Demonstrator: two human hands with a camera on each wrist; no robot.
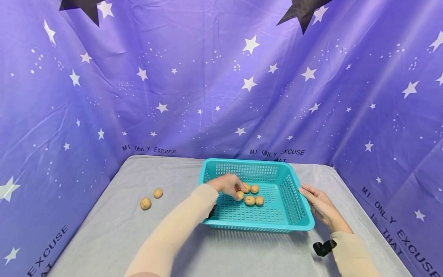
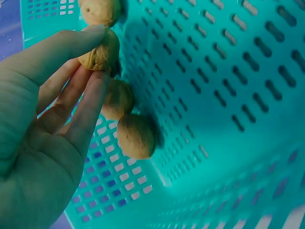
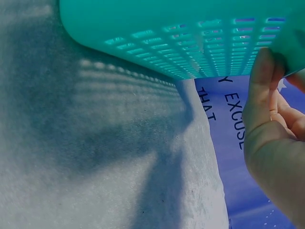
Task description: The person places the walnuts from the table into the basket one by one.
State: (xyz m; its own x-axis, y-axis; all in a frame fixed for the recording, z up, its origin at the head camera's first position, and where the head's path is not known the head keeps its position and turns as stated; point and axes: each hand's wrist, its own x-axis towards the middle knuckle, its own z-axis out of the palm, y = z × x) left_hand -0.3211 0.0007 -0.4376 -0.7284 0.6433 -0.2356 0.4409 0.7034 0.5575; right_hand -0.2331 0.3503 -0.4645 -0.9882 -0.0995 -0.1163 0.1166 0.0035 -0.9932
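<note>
A turquoise plastic basket (image 1: 249,161) with slotted walls stands on the table. Inside it, my left hand (image 1: 228,185) pinches a walnut (image 2: 100,51) between thumb and fingertips, low over the basket's floor. Several other walnuts (image 1: 250,200) lie close by that hand on the basket floor. At the basket's right side, my right hand (image 1: 322,204) grips the rim; in the right wrist view its thumb (image 3: 261,76) lies against the outside of the wall, and the fingertips are partly hidden.
Two loose walnuts (image 1: 145,203) lie on the grey cloth-covered table (image 1: 114,234), left of the basket. A purple star-printed curtain (image 1: 194,88) hangs behind and on both sides. A black strap device (image 1: 324,248) sits at the right wrist.
</note>
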